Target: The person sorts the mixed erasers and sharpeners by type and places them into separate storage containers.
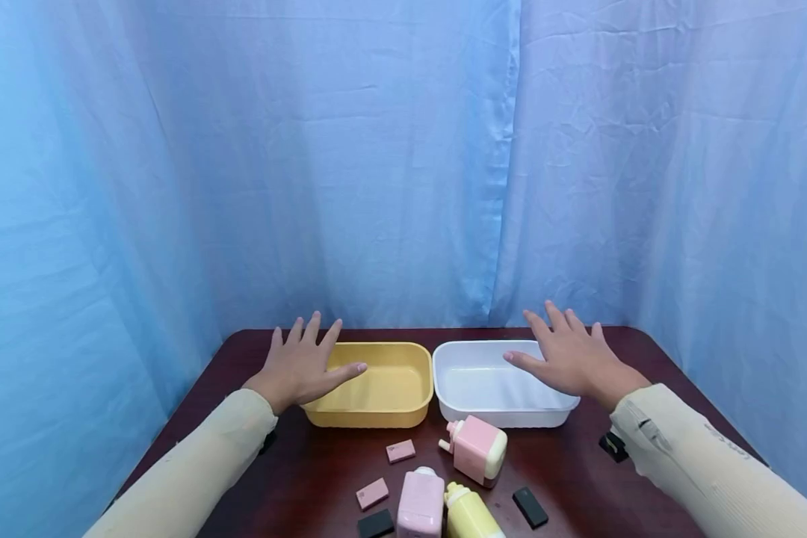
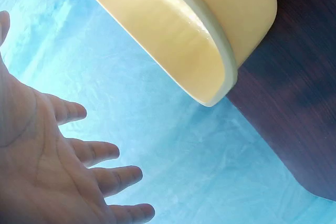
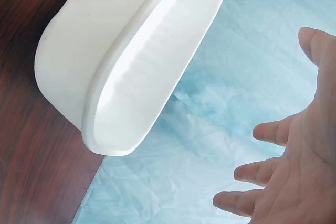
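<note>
My left hand point(image 1: 302, 371) is held out with spread fingers over the left end of a yellow basin point(image 1: 397, 381), holding nothing. In the left wrist view its palm point(image 2: 37, 156) is apart from the basin's rim. Over the right part of a white basin point(image 1: 487, 381) my right hand point(image 1: 574, 359) is likewise spread and holds nothing; the right wrist view shows its palm point(image 3: 304, 171) away from that basin. Nearer the front lie a pink bottle point(image 1: 477, 448) tipped on its side, a lilac-pink bottle point(image 1: 421, 504) and a yellow bottle point(image 1: 471, 514).
Two small pink blocks, one farther back point(image 1: 400, 450) and one nearer point(image 1: 373, 494), lie left of the bottles. A black block point(image 1: 376, 524) is at the front, another black block point(image 1: 530, 507) to the right. Blue curtains point(image 1: 390, 164) surround the dark wooden table point(image 1: 296, 478).
</note>
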`<state>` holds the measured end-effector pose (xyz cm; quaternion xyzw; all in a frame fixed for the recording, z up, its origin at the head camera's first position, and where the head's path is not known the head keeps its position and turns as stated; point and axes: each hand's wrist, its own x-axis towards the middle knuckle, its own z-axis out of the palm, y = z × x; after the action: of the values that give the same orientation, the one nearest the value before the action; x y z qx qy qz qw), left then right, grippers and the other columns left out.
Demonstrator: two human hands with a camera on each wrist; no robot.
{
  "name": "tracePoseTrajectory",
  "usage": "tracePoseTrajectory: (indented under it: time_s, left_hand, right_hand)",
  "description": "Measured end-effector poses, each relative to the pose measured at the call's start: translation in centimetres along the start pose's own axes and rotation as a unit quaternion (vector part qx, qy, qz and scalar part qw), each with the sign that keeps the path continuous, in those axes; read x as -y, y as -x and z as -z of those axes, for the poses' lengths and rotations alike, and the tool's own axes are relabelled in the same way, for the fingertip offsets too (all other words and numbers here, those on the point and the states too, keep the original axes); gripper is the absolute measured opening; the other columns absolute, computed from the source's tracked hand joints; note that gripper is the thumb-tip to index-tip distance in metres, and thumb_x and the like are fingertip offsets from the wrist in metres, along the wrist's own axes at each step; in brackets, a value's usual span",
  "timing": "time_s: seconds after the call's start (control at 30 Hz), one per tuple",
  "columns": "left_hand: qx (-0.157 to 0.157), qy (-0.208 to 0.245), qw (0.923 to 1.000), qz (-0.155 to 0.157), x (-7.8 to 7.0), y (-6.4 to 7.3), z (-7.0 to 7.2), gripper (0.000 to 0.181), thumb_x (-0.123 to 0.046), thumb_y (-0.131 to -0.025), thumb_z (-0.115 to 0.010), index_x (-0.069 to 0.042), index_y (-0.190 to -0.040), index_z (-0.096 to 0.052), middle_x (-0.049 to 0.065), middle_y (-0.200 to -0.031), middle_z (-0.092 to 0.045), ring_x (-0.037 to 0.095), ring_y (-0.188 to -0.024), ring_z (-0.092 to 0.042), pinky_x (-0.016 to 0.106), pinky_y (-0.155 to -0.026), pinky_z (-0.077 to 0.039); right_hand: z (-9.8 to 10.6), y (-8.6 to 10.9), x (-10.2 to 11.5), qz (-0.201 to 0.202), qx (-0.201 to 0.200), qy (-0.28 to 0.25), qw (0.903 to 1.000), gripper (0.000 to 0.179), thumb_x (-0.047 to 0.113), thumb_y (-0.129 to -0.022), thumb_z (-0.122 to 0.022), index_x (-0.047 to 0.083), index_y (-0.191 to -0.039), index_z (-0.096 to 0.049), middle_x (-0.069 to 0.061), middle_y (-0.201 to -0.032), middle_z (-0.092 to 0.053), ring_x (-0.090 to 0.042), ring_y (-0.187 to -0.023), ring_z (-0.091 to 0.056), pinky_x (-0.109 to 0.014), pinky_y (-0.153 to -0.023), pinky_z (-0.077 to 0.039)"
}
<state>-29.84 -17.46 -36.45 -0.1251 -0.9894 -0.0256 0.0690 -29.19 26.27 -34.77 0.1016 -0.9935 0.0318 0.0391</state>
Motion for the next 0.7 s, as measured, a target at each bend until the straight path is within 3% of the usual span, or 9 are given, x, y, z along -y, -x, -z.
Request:
tracePoseTrajectory:
  time_s: [0.27,0.4,0.57,0.7]
  left_hand:
    - [0.001,0.005,1.0,0.002,0.4,-0.1,-0.4,0.107,-0.091,-0.087,-0.034,-0.018,-0.164,-0.03,0.025,-0.168,-0.026,0.052,-0.152,-0.027,0.075,-0.118,-0.016]
    - [-0.012,0.019,0.9997,0.006,0.7,-0.2,-0.8,0.105,-0.088,-0.09,-0.036,-0.013,-0.164,-0.03,0.026,-0.166,-0.03,0.05,-0.149,-0.035,0.072,-0.118,-0.023]
    - [-0.029,0.076,0.9965,0.017,1.3,0.0,-1.6,0.101,-0.078,-0.096,-0.043,-0.004,-0.163,-0.028,0.027,-0.162,-0.036,0.048,-0.141,-0.047,0.065,-0.113,-0.038]
    - [-0.018,0.139,0.9893,0.041,1.9,0.5,-2.2,0.102,-0.075,-0.098,-0.043,-0.001,-0.164,-0.021,0.027,-0.165,-0.031,0.047,-0.145,-0.042,0.066,-0.113,-0.037]
  right_hand:
    - [0.0,0.1,0.0,0.009,0.003,0.0,1.0,0.11,0.091,-0.088,-0.033,0.01,-0.163,-0.029,-0.032,-0.167,-0.017,-0.06,-0.15,-0.018,-0.086,-0.108,-0.01]
    - [-0.3,0.2,0.1,0.018,-0.009,-0.004,0.9998,0.107,0.089,-0.089,-0.035,0.01,-0.162,-0.034,-0.031,-0.166,-0.022,-0.058,-0.149,-0.024,-0.084,-0.109,-0.014]
    - [-1.2,0.6,0.6,0.036,-0.034,-0.005,0.9987,0.103,0.087,-0.09,-0.037,0.009,-0.157,-0.043,-0.027,-0.161,-0.037,-0.052,-0.145,-0.038,-0.082,-0.109,-0.022]
    - [-1.9,0.9,1.1,0.063,-0.058,-0.015,0.9963,0.096,0.084,-0.092,-0.04,0.009,-0.151,-0.051,-0.022,-0.154,-0.049,-0.047,-0.137,-0.05,-0.079,-0.106,-0.031]
